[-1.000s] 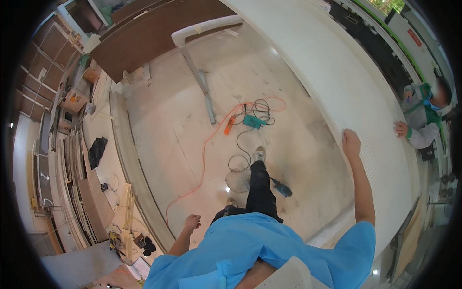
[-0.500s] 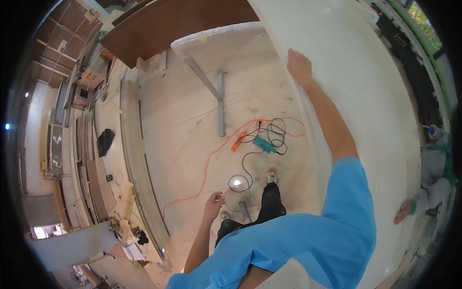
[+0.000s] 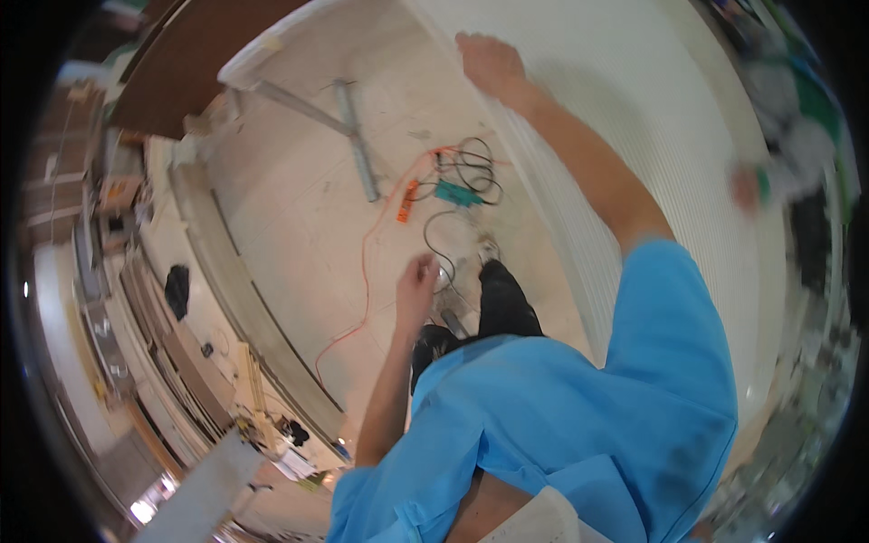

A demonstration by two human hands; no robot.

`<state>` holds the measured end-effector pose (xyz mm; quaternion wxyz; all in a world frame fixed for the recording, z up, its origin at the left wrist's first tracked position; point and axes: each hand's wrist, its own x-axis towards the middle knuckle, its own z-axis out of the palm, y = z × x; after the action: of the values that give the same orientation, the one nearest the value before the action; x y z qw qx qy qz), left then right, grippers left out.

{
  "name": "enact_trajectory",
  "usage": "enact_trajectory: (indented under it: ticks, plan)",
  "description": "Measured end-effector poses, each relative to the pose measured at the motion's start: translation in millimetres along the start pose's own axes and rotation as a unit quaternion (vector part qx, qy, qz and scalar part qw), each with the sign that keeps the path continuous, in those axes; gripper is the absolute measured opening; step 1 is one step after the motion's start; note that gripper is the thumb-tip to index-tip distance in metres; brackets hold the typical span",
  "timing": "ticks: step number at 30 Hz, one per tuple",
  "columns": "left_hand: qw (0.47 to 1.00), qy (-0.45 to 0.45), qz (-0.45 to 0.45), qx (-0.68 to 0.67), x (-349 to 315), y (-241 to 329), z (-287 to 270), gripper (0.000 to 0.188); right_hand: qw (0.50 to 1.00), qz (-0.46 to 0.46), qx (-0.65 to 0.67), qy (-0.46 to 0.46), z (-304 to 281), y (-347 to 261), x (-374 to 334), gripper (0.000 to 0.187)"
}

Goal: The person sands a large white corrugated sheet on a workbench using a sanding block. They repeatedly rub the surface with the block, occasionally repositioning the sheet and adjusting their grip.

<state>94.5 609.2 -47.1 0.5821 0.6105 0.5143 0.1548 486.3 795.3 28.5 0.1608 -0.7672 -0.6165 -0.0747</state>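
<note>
Since half a second ago, the right hand [image 3: 493,65] has been moving farther up along the left edge of the panel [image 3: 652,172], and the left hand [image 3: 417,274] has been rising higher over the floor [image 3: 299,199]. The whole view has been turning as well, and the co-worker's hand [image 3: 748,188] is now showing higher at the right.

The white, ribbed panel is stretching along the right side of the person, under the right arm. The right hand is lying at its left edge with fingers bent; whether they are clasping the edge or only resting there, I cannot tell. The left hand is hanging well apart from the panel, fingers loosely curled, blurred, carrying nothing that shows.

Below the hands, an orange strip [image 3: 408,201] is lying just beside a teal block [image 3: 459,194], with a black cord [image 3: 471,167] looping around them and an orange cord [image 3: 366,271] trailing down the floor. A metal stand [image 3: 358,145] is reaching across the floor nearby. Farther left, a black bag [image 3: 177,291] is lying on a bench, and a brown board [image 3: 199,54] is filling the upper left.
</note>
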Motion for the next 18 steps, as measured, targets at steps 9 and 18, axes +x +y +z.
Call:
enact_trajectory:
  ticks: [9,18]
  plan:
    - [0.976,-0.153,0.068,-0.140,111,117,77,0.057,0.965,0.201,-0.110,-0.129,-175,-53,-505,0.009]
    - [0.964,-0.163,-0.025,-0.210,123,158,155,0.068,0.943,0.276,-0.131,-0.128,-216,-81,-603,0.017]
